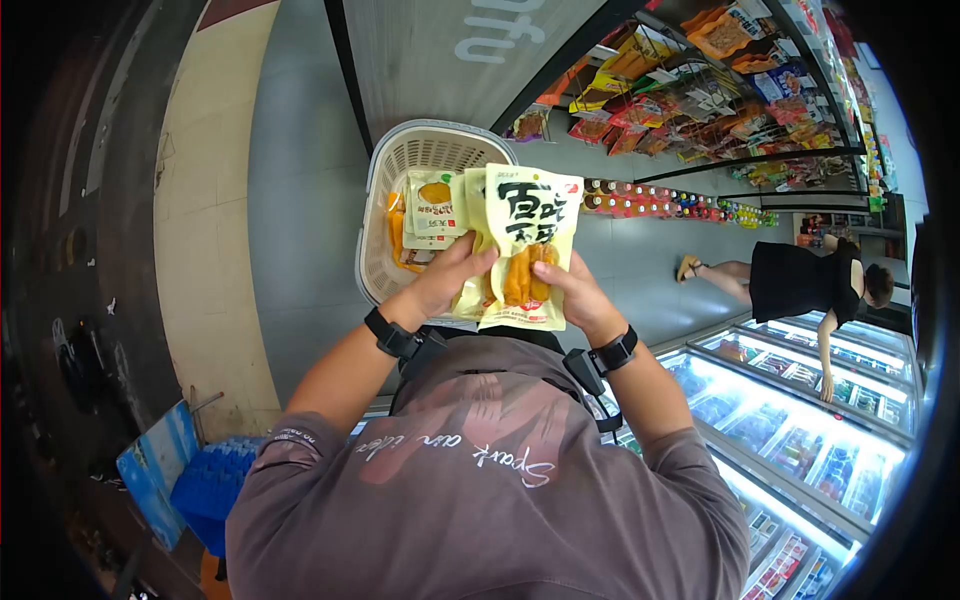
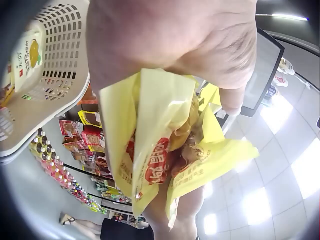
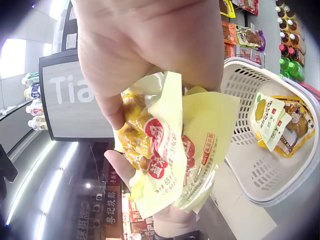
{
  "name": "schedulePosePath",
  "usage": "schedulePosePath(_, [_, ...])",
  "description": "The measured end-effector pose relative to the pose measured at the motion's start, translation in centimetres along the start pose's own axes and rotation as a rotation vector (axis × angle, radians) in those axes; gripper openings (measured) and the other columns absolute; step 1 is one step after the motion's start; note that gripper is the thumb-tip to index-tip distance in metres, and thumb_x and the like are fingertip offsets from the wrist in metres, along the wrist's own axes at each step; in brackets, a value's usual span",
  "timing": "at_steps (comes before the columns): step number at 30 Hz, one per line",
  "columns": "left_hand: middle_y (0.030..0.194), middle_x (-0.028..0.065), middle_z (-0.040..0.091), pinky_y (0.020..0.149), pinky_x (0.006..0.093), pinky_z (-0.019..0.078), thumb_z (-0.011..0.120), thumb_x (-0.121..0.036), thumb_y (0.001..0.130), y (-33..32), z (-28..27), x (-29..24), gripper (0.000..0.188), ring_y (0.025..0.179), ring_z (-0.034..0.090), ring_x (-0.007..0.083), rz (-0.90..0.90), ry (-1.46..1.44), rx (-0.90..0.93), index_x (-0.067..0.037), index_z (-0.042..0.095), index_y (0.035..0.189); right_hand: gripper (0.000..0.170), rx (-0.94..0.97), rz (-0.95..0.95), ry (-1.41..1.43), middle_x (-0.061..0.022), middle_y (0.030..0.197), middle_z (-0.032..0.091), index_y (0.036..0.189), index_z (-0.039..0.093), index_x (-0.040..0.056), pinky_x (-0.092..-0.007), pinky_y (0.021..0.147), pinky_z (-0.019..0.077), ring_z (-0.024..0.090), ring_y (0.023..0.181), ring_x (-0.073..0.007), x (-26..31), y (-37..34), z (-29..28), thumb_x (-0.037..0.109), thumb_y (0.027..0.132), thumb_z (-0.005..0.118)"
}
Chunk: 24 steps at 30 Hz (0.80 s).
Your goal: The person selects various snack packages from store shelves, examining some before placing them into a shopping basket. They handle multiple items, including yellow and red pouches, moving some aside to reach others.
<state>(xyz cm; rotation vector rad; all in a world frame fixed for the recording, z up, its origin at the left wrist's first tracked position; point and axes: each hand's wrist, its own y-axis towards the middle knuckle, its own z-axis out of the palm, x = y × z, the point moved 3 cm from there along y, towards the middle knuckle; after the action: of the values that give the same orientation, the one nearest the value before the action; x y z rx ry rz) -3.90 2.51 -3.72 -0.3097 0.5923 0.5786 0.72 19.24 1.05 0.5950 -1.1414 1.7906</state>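
Two or more pale yellow snack packets [image 1: 540,215] are held up over the right side of a basket in the head view. Black characters and a clear window showing golden-brown food mark the front one. My left hand [image 1: 450,278] grips the packets from the left, thumb across them. On the other side my right hand [image 1: 585,298] pinches the front packet, thumb on its window. The left wrist view shows the packets [image 2: 162,105] bunched under the palm. In the right wrist view, red print shows on the packets [image 3: 165,160]; some fingers are hidden behind them.
The white plastic basket [image 1: 375,235] holds pale packets [image 1: 432,205] and an orange packet [image 1: 398,235]. Racks of hanging snacks [image 1: 700,90] and rows of bottles [image 1: 650,198] stand beyond. At right, a person [image 1: 800,285] reaches over a lit freezer [image 1: 790,430].
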Motion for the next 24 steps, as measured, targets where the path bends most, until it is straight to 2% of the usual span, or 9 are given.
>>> schedulePosePath(4, [0.135,0.0106,0.042,0.102,0.0334,0.0384,0.066,-0.028,0.087,-1.4,-0.3,0.9,0.072,0.123,0.044,0.0193,0.002,0.156,-0.042,-0.002,0.025,0.140,0.053,-0.023,0.056,-0.071,-0.0098,0.125,0.052,0.132,0.037,0.0009,-0.0344,0.098,0.0421,0.052,0.114,-0.0197,-1.0,-0.5,0.9,0.011,0.087,0.063])
schedulePosePath(7, [0.131,0.0095,0.046,0.101,0.0327,0.0387,0.067,-0.021,0.085,-2.0,1.1,0.1,0.068,0.121,0.046,0.0188,0.024,0.323,-0.086,-0.002,0.030,0.138,0.055,0.035,0.036,-0.222,-0.0106,0.126,0.051,0.133,0.036,0.0000,-0.0343,0.099,0.0406,0.050,0.115,-0.0201,-1.0,-0.9,1.1,0.013,0.087,0.064])
schedulePosePath(8, [0.129,0.0089,0.048,0.100,0.0326,0.0390,0.066,-0.016,0.084,-2.2,1.5,0.1,0.063,0.119,0.047,0.0184,0.036,0.308,-0.126,-0.002,0.033,0.136,0.057,0.061,0.031,-0.272,-0.0116,0.128,0.050,0.133,0.035,-0.0010,-0.0346,0.100,0.0390,0.049,0.117,-0.0203,-0.9,-1.0,1.0,0.017,0.088,0.064])
schedulePosePath(13, [0.128,0.0096,0.048,0.099,0.0336,0.0403,0.064,-0.011,0.082,-2.8,3.7,0.9,0.062,0.118,0.048,0.0188,0.043,0.271,-0.261,-0.002,0.033,0.135,0.066,0.146,-0.057,-0.381,-0.0144,0.129,0.048,0.135,0.031,-0.0025,-0.0352,0.101,0.0375,0.046,0.120,-0.0214,-0.3,-1.7,-0.3,0.028,0.087,0.066])
schedulePosePath(15, [0.128,0.0104,0.048,0.098,0.0341,0.0417,0.063,-0.012,0.083,-2.1,4.6,1.9,0.061,0.117,0.048,0.0196,0.046,0.234,-0.275,-0.002,0.032,0.135,0.071,0.130,-0.077,-0.530,-0.0154,0.128,0.048,0.136,0.029,-0.0026,-0.0350,0.101,0.0372,0.045,0.121,-0.0220,0.0,-2.2,-2.1,0.033,0.087,0.065])
schedulePosePath(16, [0.128,0.0104,0.048,0.098,0.0341,0.0417,0.063,-0.012,0.083,-1.5,5.3,2.6,0.061,0.117,0.048,0.0196,0.041,0.261,-0.271,-0.002,0.032,0.135,0.070,0.150,-0.162,-0.515,-0.0158,0.125,0.049,0.135,0.031,-0.0034,-0.0347,0.098,0.0389,0.046,0.119,-0.0216,0.5,-2.7,-3.0,0.035,0.087,0.064])
schedulePosePath(19, [0.127,0.0092,0.048,0.098,0.0330,0.0411,0.064,-0.011,0.081,0.8,7.3,4.8,0.061,0.116,0.049,0.0184,0.031,0.245,-0.322,-0.003,0.035,0.134,0.068,0.161,-0.177,-0.594,-0.0158,0.122,0.050,0.134,0.032,-0.0042,-0.0347,0.096,0.0404,0.046,0.117,-0.0213,2.4,-5.4,-6.9,0.033,0.087,0.065])
schedulePosePath(20, [0.127,0.0093,0.049,0.097,0.0330,0.0418,0.065,-0.012,0.081,1.8,8.0,5.6,0.061,0.115,0.050,0.0185,0.029,0.248,-0.323,-0.003,0.036,0.133,0.064,0.172,-0.229,-0.572,-0.0146,0.118,0.053,0.132,0.035,-0.0048,-0.0333,0.091,0.0434,0.052,0.108,-0.0194,2.5,-6.1,-8.8,0.030,0.087,0.065])
schedulePosePath(24, [0.124,0.0092,0.051,0.095,0.0338,0.0437,0.065,-0.013,0.080,7.1,12.7,10.2,0.059,0.113,0.051,0.0189,-0.012,0.284,-0.332,-0.002,0.038,0.131,0.057,0.213,-0.223,-0.313,-0.0130,0.111,0.058,0.129,0.038,-0.0040,-0.0306,0.084,0.0470,0.058,0.096,-0.0171,2.3,-9.6,-17.4,0.022,0.087,0.066])
